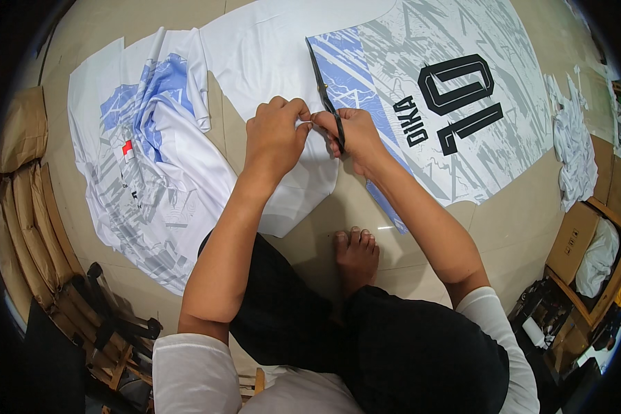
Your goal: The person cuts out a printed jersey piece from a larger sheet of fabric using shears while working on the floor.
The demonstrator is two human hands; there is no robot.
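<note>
And across the tiled floor (504, 228) spreads a grey-patterned white jersey panel (428, 96), a bunched jersey piece (152, 152) left of it, black scissors (321, 84) at the panel's lilac edge, left hand (276, 138) pinched closed, on what I can't tell, right hand (357, 138) curled snugly around the handles!

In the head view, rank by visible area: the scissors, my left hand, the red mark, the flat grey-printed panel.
1. Flat grey-printed panel
2. Left hand
3. Scissors, long but thin
4. Red mark
</note>
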